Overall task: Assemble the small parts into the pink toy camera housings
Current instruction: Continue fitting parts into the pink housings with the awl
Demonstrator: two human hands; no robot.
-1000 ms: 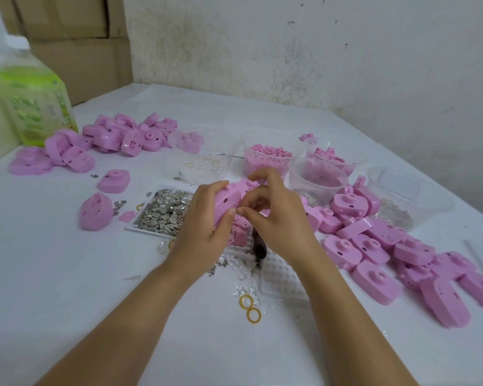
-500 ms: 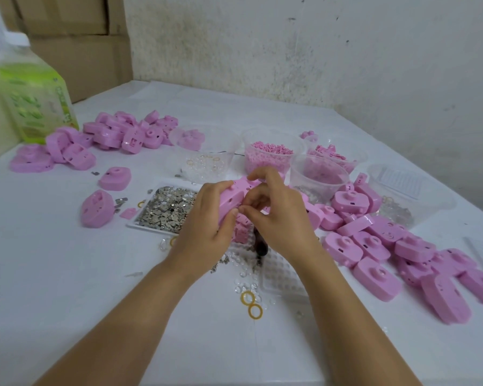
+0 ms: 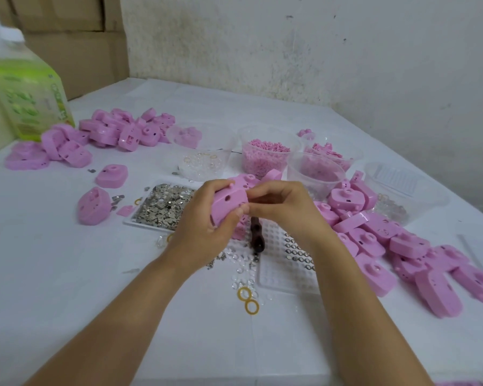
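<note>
I hold a pink toy camera housing (image 3: 230, 197) up over the middle of the table. My left hand (image 3: 204, 221) grips it from the left, thumb and fingers curled round its body. My right hand (image 3: 285, 208) has its fingertips pinched together against the housing's right side; whatever small part they hold is hidden. Loose pink housings lie in a pile to the right (image 3: 402, 246) and another at the back left (image 3: 117, 132). A tray of small metal parts (image 3: 165, 204) sits just left of my hands.
Clear tubs behind my hands hold pink beads (image 3: 265, 154), pink pieces (image 3: 315, 171) and clear rings (image 3: 204, 160). A dimpled white tray (image 3: 287, 260), a dark tool (image 3: 255, 235) and yellow rings (image 3: 248, 300) lie below my hands. A green bottle (image 3: 28, 98) stands far left.
My hands stay together on the housing; the right fingertips have shifted slightly lower along its side. The view has tilted a little.
</note>
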